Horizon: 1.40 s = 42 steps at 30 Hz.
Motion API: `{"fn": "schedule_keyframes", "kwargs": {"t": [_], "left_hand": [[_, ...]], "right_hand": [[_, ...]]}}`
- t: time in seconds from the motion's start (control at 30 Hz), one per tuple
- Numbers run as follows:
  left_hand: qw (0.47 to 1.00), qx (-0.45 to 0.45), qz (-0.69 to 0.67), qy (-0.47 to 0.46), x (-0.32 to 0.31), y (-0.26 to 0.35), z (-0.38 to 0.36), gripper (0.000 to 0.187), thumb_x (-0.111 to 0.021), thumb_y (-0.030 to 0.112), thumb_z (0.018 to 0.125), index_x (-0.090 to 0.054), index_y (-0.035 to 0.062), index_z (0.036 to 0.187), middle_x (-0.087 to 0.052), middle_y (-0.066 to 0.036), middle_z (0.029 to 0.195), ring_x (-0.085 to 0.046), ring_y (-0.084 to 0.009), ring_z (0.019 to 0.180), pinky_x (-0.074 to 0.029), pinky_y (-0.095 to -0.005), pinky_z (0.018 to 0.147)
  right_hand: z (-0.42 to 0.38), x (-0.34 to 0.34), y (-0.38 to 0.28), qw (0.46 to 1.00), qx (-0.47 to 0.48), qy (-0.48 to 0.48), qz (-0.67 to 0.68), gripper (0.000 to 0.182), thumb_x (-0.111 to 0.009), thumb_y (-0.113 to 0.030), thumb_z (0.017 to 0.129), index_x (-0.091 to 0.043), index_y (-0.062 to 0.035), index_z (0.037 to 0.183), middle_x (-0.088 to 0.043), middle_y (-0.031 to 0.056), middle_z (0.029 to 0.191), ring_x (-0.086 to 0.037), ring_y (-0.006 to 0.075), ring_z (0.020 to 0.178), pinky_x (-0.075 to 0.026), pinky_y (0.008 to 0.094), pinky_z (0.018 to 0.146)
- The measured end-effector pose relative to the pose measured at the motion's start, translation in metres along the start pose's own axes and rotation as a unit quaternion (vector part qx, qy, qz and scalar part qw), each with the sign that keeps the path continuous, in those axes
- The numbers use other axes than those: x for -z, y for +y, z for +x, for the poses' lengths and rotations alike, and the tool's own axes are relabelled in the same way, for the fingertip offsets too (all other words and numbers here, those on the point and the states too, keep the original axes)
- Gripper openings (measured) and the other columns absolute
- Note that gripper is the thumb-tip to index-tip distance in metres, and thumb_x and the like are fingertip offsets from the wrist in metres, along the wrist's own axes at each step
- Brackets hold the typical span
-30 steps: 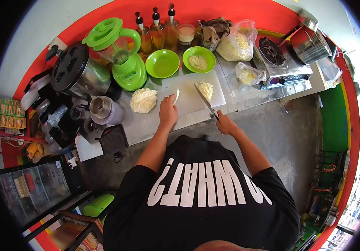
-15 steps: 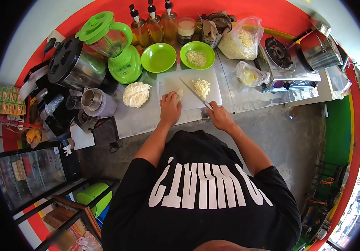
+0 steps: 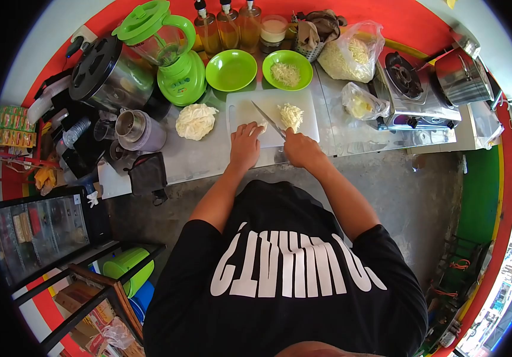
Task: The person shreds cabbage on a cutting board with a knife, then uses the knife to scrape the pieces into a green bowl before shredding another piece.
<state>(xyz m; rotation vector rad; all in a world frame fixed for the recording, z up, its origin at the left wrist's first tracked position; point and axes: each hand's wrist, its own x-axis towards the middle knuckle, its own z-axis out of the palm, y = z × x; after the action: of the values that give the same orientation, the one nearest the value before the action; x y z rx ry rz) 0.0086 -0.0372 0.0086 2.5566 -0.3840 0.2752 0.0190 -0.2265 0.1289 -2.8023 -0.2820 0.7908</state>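
My right hand (image 3: 302,149) is closed round the handle of a knife (image 3: 268,119), whose blade points up and left over the white cutting board (image 3: 238,110). Under the fingertips of my left hand (image 3: 246,144) lies a small pale piece (image 3: 262,124), mostly covered. Right of the blade sits a heap of pale shreds (image 3: 291,116) on the board. Beyond the board stand an empty green bowl (image 3: 231,70) and a green bowl (image 3: 308,70) holding shreds. A pale, leafy mass (image 3: 196,121) rests left of the board.
Further left are a green blender (image 3: 181,80) and a metal-topped container (image 3: 131,126). Pump bottles (image 3: 229,30) line the back. Two plastic bags (image 3: 351,56) of pale food, a gas stove (image 3: 416,110) and a steel pot (image 3: 461,74) stand to the right.
My right hand and the knife have moved slightly left and up, and the blade is now closer to my left fingertips. The whole view has shifted a little.
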Motion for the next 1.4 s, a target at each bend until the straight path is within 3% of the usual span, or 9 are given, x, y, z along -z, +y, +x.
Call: {"fn": "schedule_keyframes", "kwargs": {"t": [0.27, 0.37, 0.43, 0.53, 0.7, 0.8, 1.1, 1.17, 1.4], "left_hand": [[0.999, 0.032, 0.01, -0.008, 0.0, 0.002, 0.002, 0.042, -0.061, -0.001, 0.082, -0.07, 0.0173, 0.119, -0.059, -0.001, 0.131, -0.052, -0.026, 0.126, -0.038, -0.0475, 0.102], [0.999, 0.027, 0.024, 0.004, -0.003, 0.002, 0.002, 0.042, -0.06, -0.002, 0.082, -0.072, 0.0175, 0.117, -0.059, -0.001, 0.131, -0.051, -0.026, 0.126, -0.036, -0.0476, 0.103], [0.998, 0.034, 0.043, 0.002, 0.009, 0.014, 0.002, 0.043, -0.06, -0.002, 0.081, -0.071, 0.0172, 0.118, -0.059, -0.001, 0.13, -0.05, -0.0261, 0.124, -0.036, -0.0474, 0.103], [0.998, 0.03, 0.056, -0.01, 0.009, 0.015, 0.002, 0.044, -0.06, -0.002, 0.08, -0.07, 0.0164, 0.119, -0.059, 0.0, 0.128, -0.05, -0.0264, 0.121, -0.035, -0.0471, 0.102], [0.997, 0.031, 0.068, -0.022, 0.003, 0.014, 0.004, 0.048, -0.062, -0.003, 0.079, -0.068, 0.0152, 0.122, -0.059, 0.001, 0.125, -0.05, -0.0261, 0.12, -0.036, -0.0466, 0.1], [0.995, 0.04, 0.066, -0.066, 0.006, 0.013, 0.002, 0.051, -0.062, -0.004, 0.078, -0.066, 0.0151, 0.125, -0.06, 0.001, 0.126, -0.052, -0.0257, 0.12, -0.037, -0.0459, 0.099], [0.996, 0.07, 0.037, -0.027, 0.007, 0.015, -0.007, 0.057, -0.06, -0.006, 0.078, -0.062, 0.0139, 0.132, -0.062, 0.001, 0.133, -0.054, -0.0261, 0.122, -0.039, -0.0451, 0.099], [0.998, 0.043, 0.034, -0.021, 0.005, 0.014, -0.011, 0.057, -0.06, -0.006, 0.079, -0.062, 0.0136, 0.132, -0.062, 0.001, 0.137, -0.053, -0.0257, 0.124, -0.038, -0.0448, 0.099], [0.998, 0.045, 0.041, -0.005, 0.002, 0.014, -0.011, 0.055, -0.059, -0.005, 0.079, -0.062, 0.0136, 0.131, -0.064, -0.001, 0.134, -0.053, -0.0254, 0.124, -0.038, -0.0444, 0.1]], "right_hand": [[0.017, -0.065, 0.0, 0.999, -0.016, 0.028, -0.003, 0.031, -0.057, -0.005, 0.093, -0.044, 0.0032, 0.12, -0.072, 0.0285, 0.101, -0.072, 0.0421, 0.099, -0.058, 0.0484, 0.085], [0.028, -0.064, -0.003, 0.998, -0.022, 0.055, 0.004, 0.03, -0.057, -0.005, 0.094, -0.044, 0.0027, 0.12, -0.073, 0.0271, 0.101, -0.073, 0.0417, 0.097, -0.059, 0.048, 0.083], [0.024, -0.046, -0.011, 0.999, -0.029, 0.014, 0.01, 0.034, -0.055, -0.002, 0.092, -0.041, 0.0037, 0.123, -0.071, 0.0314, 0.104, -0.071, 0.0448, 0.102, -0.056, 0.0507, 0.088], [0.012, -0.038, -0.018, 0.999, -0.042, 0.007, 0.007, 0.037, -0.055, -0.003, 0.093, -0.04, 0.0043, 0.125, -0.071, 0.0304, 0.105, -0.071, 0.0434, 0.103, -0.057, 0.049, 0.088], [0.022, -0.07, -0.02, 0.998, -0.061, 0.022, 0.012, 0.038, -0.056, -0.005, 0.094, -0.041, 0.0052, 0.127, -0.071, 0.0297, 0.106, -0.071, 0.0424, 0.104, -0.057, 0.0478, 0.089], [0.025, -0.054, -0.02, 0.999, -0.051, 0.009, 0.01, 0.039, -0.057, -0.007, 0.094, -0.04, 0.0053, 0.127, -0.071, 0.0299, 0.108, -0.071, 0.0425, 0.105, -0.057, 0.0476, 0.09], [0.02, -0.063, -0.027, 0.996, -0.085, 0.018, 0.021, 0.04, -0.059, -0.006, 0.092, -0.041, 0.0046, 0.126, -0.071, 0.0305, 0.111, -0.071, 0.042, 0.106, -0.056, 0.0469, 0.091], [0.023, -0.061, -0.024, 0.996, -0.087, 0.015, 0.017, 0.04, -0.059, -0.006, 0.092, -0.042, 0.0043, 0.127, -0.071, 0.0299, 0.112, -0.071, 0.0419, 0.106, -0.056, 0.0468, 0.092], [0.018, -0.053, -0.031, 0.997, -0.076, 0.014, 0.006, 0.039, -0.059, -0.007, 0.093, -0.041, 0.0025, 0.126, -0.071, 0.0279, 0.112, -0.071, 0.0407, 0.107, -0.056, 0.0462, 0.092]]}}
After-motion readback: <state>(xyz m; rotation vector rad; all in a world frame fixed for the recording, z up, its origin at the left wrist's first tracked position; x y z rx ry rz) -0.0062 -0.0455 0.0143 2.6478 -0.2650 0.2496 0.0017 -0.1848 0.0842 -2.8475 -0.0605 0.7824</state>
